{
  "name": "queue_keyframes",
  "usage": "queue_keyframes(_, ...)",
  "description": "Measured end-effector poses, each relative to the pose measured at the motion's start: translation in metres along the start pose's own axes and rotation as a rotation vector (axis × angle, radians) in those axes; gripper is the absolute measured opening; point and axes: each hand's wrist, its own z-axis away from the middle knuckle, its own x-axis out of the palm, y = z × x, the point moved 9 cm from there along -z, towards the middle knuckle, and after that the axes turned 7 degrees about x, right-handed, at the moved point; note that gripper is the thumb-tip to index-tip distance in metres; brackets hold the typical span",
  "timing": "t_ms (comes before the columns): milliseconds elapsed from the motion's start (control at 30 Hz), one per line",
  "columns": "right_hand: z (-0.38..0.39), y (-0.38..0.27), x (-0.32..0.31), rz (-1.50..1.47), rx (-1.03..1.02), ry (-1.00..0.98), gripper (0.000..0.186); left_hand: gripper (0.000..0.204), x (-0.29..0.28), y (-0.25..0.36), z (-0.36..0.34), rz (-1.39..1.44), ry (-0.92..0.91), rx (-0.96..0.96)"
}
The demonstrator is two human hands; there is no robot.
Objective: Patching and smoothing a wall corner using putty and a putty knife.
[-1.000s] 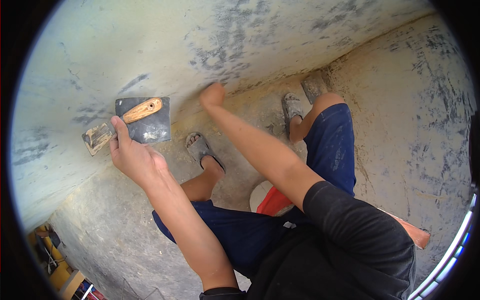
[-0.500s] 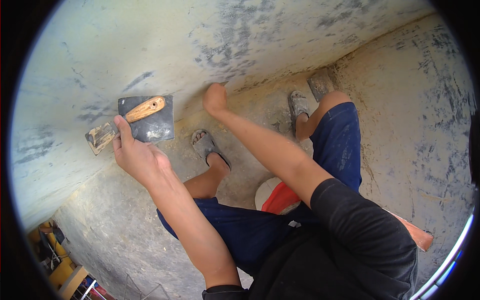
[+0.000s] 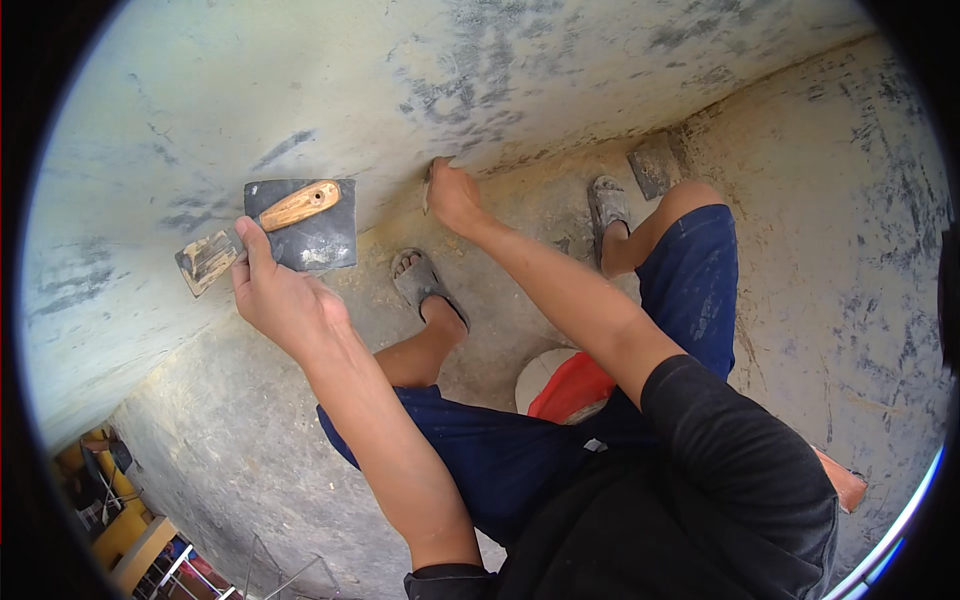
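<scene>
My left hand [image 3: 285,295] is closed, thumb and fingers pinching a putty knife [image 3: 300,205] with a wooden handle and a stained blade pointing left. Behind the handle is a dark grey square sheet [image 3: 330,240] with whitish smears; whether it is held in the same hand or rests against the wall, I cannot tell. My right hand [image 3: 458,198] is a closed fist close to the foot of the pale, dark-streaked wall [image 3: 300,90]. A thin edge shows beside its fingers; the thing it belongs to is mostly hidden.
Between my legs stands a whitish bucket [image 3: 535,375] with something red [image 3: 570,390] over it. A dark flat piece [image 3: 655,170] lies in the corner near my right sandal [image 3: 608,200]. A reddish-brown bar [image 3: 845,482] is at the right. Clutter [image 3: 120,500] fills the lower left.
My right hand has moved slightly right and turned, so a thin edge now shows at its left side. The left hand keeps hold of the putty knife; the whole view has shifted a little.
</scene>
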Motion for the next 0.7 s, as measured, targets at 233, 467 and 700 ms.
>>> queue_keyframes(233, -0.011, 0.033, -0.016, 0.035, 0.064, -0.004, 0.02, 0.023, -0.012, 0.003, -0.006, -0.004, 0.026, 0.031)
queue_keyframes(467, -0.008, 0.034, 0.002, 0.006, -0.005, 0.022, 0.022, 0.024, -0.005, 0.001, -0.003, 0.008, 0.022, 0.022)
queue_keyframes(700, -0.009, 0.033, 0.008, -0.04, 0.016, 0.073, 0.025, 0.024, -0.001, 0.0, 0.0, -0.008, 0.009, 0.017)
